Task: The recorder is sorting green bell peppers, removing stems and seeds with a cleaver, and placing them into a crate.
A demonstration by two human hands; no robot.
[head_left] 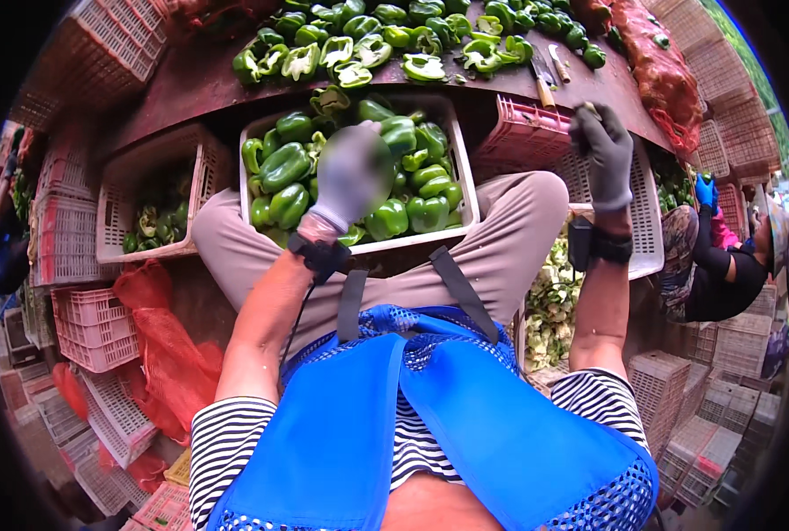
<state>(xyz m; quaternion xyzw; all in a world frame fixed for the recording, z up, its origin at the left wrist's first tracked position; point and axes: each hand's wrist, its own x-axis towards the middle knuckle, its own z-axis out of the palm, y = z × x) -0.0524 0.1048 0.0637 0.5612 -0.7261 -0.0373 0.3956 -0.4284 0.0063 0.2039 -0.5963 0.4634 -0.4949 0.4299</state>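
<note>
My left hand [352,181], in a pale grey glove, is over a white crate [467,181] of whole green bell peppers [285,166]. Blur hides its fingers, and a green pepper [399,135] lies right beside them; whether the hand grips it I cannot tell. Off to the right, my right hand [605,155] is raised in a grey, darkly stained glove. Its fingers are curled closed, with a tiny pale bit at the top that is too small to name. Behind the crate, cut pepper halves [301,62] lie on the dark red table [195,80].
Two knives [543,88] lie on the table at the right, before a red mesh sack [660,71]. A crate of pepper pieces [111,199] stands left. Pale pepper cores [549,310] fill a container by my right forearm. Another person [722,274] sits far right.
</note>
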